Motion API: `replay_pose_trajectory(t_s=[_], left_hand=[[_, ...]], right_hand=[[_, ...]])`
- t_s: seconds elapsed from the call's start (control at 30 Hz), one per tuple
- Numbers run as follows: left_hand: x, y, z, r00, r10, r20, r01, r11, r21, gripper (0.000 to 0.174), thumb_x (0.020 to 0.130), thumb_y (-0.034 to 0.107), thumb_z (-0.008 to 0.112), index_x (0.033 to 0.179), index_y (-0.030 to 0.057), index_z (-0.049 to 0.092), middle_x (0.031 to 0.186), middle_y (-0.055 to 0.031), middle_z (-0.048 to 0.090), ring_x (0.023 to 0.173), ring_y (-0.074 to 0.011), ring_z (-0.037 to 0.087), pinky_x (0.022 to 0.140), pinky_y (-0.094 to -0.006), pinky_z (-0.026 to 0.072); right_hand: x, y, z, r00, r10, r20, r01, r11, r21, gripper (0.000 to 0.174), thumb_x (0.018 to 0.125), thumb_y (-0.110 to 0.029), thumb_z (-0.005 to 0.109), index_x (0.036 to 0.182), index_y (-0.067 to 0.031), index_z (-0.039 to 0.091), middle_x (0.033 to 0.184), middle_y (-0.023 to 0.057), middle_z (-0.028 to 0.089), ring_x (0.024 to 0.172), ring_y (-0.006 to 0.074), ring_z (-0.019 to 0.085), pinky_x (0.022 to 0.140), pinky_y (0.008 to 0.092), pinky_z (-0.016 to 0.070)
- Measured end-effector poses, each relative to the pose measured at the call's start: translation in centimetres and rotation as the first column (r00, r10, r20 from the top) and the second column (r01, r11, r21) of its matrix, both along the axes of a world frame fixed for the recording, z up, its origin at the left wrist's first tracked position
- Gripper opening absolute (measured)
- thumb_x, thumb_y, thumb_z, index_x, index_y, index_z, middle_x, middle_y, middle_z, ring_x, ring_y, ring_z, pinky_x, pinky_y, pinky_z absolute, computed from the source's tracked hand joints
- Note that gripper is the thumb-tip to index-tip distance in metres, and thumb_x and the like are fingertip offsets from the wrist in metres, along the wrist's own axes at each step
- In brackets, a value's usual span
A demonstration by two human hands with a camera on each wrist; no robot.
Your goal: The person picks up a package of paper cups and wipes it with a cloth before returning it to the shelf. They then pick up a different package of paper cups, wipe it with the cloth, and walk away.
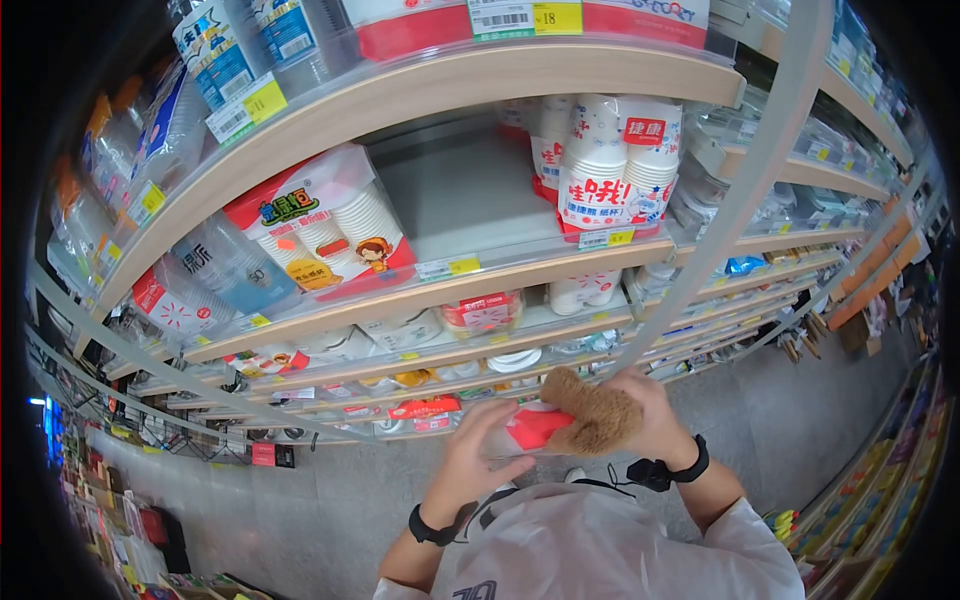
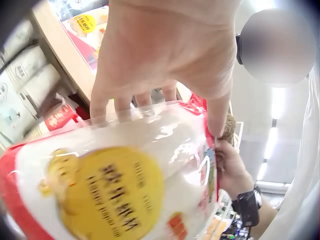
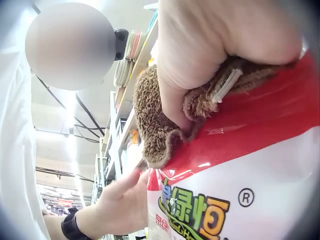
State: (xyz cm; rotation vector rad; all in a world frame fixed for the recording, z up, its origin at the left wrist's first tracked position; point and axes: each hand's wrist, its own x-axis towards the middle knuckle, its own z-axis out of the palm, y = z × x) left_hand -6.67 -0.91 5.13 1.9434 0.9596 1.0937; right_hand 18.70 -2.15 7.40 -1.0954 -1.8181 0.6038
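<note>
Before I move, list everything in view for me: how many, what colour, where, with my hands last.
Held cup pack: one, red and white with yellow, between the hands
Brown cloth: one, brown, against the held pack's red part
Bagged cups: one pack, red and white, shelf, left of the gap
Wrapped cups: at least two packs, white, red and blue, right of the gap
Clear cups: several, clear with blue labels, upper left
Lower-shelf goods: many, mixed, too small to count
Price tags: several, white and yellow, shelf edges
Shelf boards: several, pale wood, ahead
Floor: one, grey, below
Shirt: one, white, on you
Wristbands: two, black, wrists
Left hand: one, bare, gripping the held pack
Right hand: one, bare, gripping the cloth
</note>
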Motion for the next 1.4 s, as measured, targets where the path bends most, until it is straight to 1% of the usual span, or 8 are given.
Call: replay_pose_trajectory(t_s=[0.23, 0.4, 0.57, 0.77, 0.93, 1.17, 1.33, 1.4], left_hand=[[1.9, 0.0, -2.3, 0.956, 0.061, 0.286, -0.063, 0.998, -0.004, 0.013, 0.079, 0.002, 0.063, 0.092, 0.0002, 0.063, 0.092, -0.0130, 0.065, 0.085, -0.0262, 0.062, 0.076, -0.0330, 0.0483], [2.6, -0.2, -2.9, 0.963, 0.144, 0.230, -0.146, 0.989, -0.010, 0.006, 0.080, 0.003, 0.064, 0.083, -0.0009, 0.063, 0.078, -0.0119, 0.064, 0.071, -0.0247, 0.061, 0.066, -0.0312, 0.0468], [2.0, -0.8, -3.1, 0.996, 0.081, 0.031, -0.081, 0.997, -0.018, 0.008, 0.079, 0.005, 0.065, 0.077, -0.0016, 0.062, 0.073, -0.0119, 0.062, 0.065, -0.0238, 0.059, 0.062, -0.0310, 0.0451], [1.0, -0.9, -2.8, 0.906, 0.239, 0.350, -0.227, 0.971, -0.074, 0.014, 0.083, 0.010, 0.065, 0.079, -0.0029, 0.062, 0.078, -0.0121, 0.064, 0.070, -0.0221, 0.059, 0.067, -0.0323, 0.0462], [0.0, -1.3, -2.5, 0.831, 0.340, 0.440, -0.263, 0.938, -0.227, 0.020, 0.090, 0.015, 0.059, 0.082, -0.0027, 0.062, 0.080, -0.0038, 0.061, 0.073, -0.0084, 0.052, 0.066, -0.0236, 0.0415], [-0.1, -0.9, -3.0, 0.753, 0.387, 0.532, -0.234, 0.913, -0.333, 0.020, 0.093, 0.018, 0.056, 0.085, 0.0008, 0.060, 0.082, 0.0009, 0.060, 0.075, -0.0042, 0.049, 0.069, -0.0214, 0.0402], [0.9, 0.0, -2.1, 0.626, 0.488, 0.608, -0.199, 0.854, -0.481, 0.020, 0.096, 0.018, 0.051, 0.088, 0.0020, 0.060, 0.083, 0.0010, 0.061, 0.075, -0.0022, 0.050, 0.070, -0.0210, 0.0418], [1.1, -0.1, -2.2, 0.629, 0.480, 0.612, -0.190, 0.858, -0.478, 0.020, 0.096, 0.019, 0.051, 0.088, 0.0020, 0.060, 0.084, 0.0007, 0.061, 0.075, -0.0025, 0.050, 0.069, -0.0207, 0.0419]], right_hand=[[-1.8, -0.3, -1.5, 0.995, 0.007, 0.100, -0.010, 0.999, 0.035, 0.044, 0.057, -0.016, 0.079, 0.096, -0.0047, 0.062, 0.084, 0.0142, 0.065, 0.074, 0.0318, 0.062, 0.069, 0.0375, 0.0466], [-3.9, -0.8, 0.4, 0.999, -0.037, 0.004, 0.036, 0.998, 0.060, 0.046, 0.058, -0.016, 0.079, 0.099, -0.0042, 0.061, 0.084, 0.0148, 0.065, 0.079, 0.0315, 0.063, 0.070, 0.0384, 0.0478], [-5.2, -1.1, -0.3, 0.999, 0.009, 0.034, -0.007, 0.999, -0.045, 0.048, 0.060, -0.018, 0.080, 0.101, -0.0026, 0.060, 0.085, 0.0167, 0.065, 0.082, 0.0334, 0.064, 0.070, 0.0369, 0.0504], [-3.2, -0.9, -1.8, 0.991, -0.045, 0.125, 0.027, 0.990, 0.141, 0.036, 0.066, -0.017, 0.074, 0.098, -0.0047, 0.064, 0.083, 0.0137, 0.066, 0.074, 0.0324, 0.064, 0.065, 0.0378, 0.0503], [-0.6, -0.9, -2.0, 0.967, -0.123, 0.224, 0.106, 0.990, 0.090, 0.034, 0.064, -0.015, 0.075, 0.095, -0.0046, 0.064, 0.081, 0.0154, 0.066, 0.073, 0.0324, 0.064, 0.065, 0.0372, 0.0504], [1.5, -1.1, -2.9, 0.937, -0.287, 0.199, 0.271, 0.957, 0.103, 0.034, 0.063, -0.013, 0.077, 0.094, -0.0040, 0.064, 0.082, 0.0158, 0.066, 0.075, 0.0317, 0.065, 0.066, 0.0365, 0.0505], [0.6, -1.5, -1.6, 0.849, -0.477, -0.228, 0.502, 0.862, 0.070, 0.053, 0.062, -0.011, 0.081, 0.108, -0.0021, 0.056, 0.097, 0.0157, 0.062, 0.083, 0.0285, 0.063, 0.072, 0.0357, 0.0493], [0.5, -2.0, -1.2, 0.879, -0.423, -0.220, 0.444, 0.895, 0.050, 0.056, 0.062, -0.015, 0.082, 0.109, -0.0022, 0.054, 0.097, 0.0154, 0.060, 0.084, 0.0295, 0.061, 0.074, 0.0364, 0.0486]])
